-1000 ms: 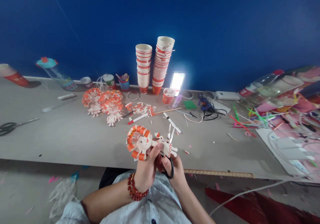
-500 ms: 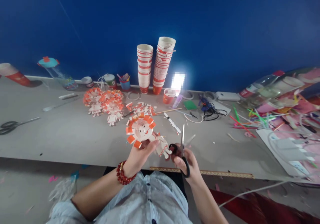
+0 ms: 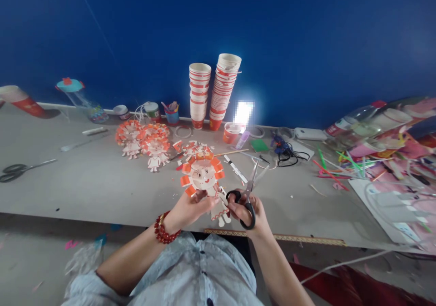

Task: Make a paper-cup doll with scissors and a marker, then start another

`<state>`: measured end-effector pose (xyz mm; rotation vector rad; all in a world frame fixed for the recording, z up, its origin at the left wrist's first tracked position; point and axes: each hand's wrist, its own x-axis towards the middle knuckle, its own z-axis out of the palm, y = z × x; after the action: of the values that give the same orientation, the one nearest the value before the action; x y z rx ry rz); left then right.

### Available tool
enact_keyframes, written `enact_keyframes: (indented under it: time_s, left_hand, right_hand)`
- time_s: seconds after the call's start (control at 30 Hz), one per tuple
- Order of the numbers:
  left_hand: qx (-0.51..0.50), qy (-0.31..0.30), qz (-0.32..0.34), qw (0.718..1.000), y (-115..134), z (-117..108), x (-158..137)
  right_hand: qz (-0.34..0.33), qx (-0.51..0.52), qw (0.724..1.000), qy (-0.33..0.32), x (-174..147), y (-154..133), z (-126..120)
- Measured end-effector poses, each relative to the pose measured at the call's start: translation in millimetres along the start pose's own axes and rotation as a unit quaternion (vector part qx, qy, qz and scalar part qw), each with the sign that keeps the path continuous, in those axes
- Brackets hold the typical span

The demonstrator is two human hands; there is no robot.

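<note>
Holding the paper-cup doll [image 3: 205, 180] in the left hand [image 3: 185, 213], above the front part of the grey table [image 3: 112, 197], with face turned up and skirt hanging toward the body. Pinching it with the left thumb across the torso and fingers tucked behind — clamped on, not loose. Gripping the black-handled scissors [image 3: 251, 187] in the right hand [image 3: 255, 215], closed around the handle rings, with blades aimed up and away, clear of the doll. Cannot tell whether the blades stand fully together, nor whether the right fingertips touch the skirt's side or stop just beside it.

Looks like a pause in trimming, perhaps for checking or straightening the little arm and dress rather than snipping. Resembles, with orange strips curled round a drawn face, the finished-looking dolls [image 3: 155, 147] grouped to the left.

Would call, for any further cut, for swinging the blades back to the paper and keeping the left thumb off the line. Would need, for bending a limb instead, a light pinch — and steel kept from the narrow neck. Note also paper scraps [image 3: 195, 149] just behind the head and a white marker [image 3: 235, 168] near it.
</note>
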<state>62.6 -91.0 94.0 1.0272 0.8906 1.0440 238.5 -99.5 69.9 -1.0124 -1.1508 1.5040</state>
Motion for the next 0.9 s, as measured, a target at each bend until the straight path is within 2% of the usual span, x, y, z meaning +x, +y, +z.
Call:
enact_keyframes:
  time_s: [0.27,0.43,0.67,0.9]
  left_hand:
    - [0.033,-0.022,-0.019,0.999,-5,-5,1]
    - [-0.004,-0.046,-0.037,0.998,-3,-7,3]
    - [-0.028,-0.004,-0.015,0.999,1,-7,4]
    - [0.004,0.009,-0.005,1.000,-4,-10,3]
  right_hand:
    - [0.000,-0.050,0.999,-0.009,-1,-2,1]
    - [-0.013,-0.010,1.000,0.016,-1,4,5]
    - [0.000,0.014,1.000,0.018,-3,8,3]
    - [0.001,-0.031,1.000,-0.003,-4,9,-4]
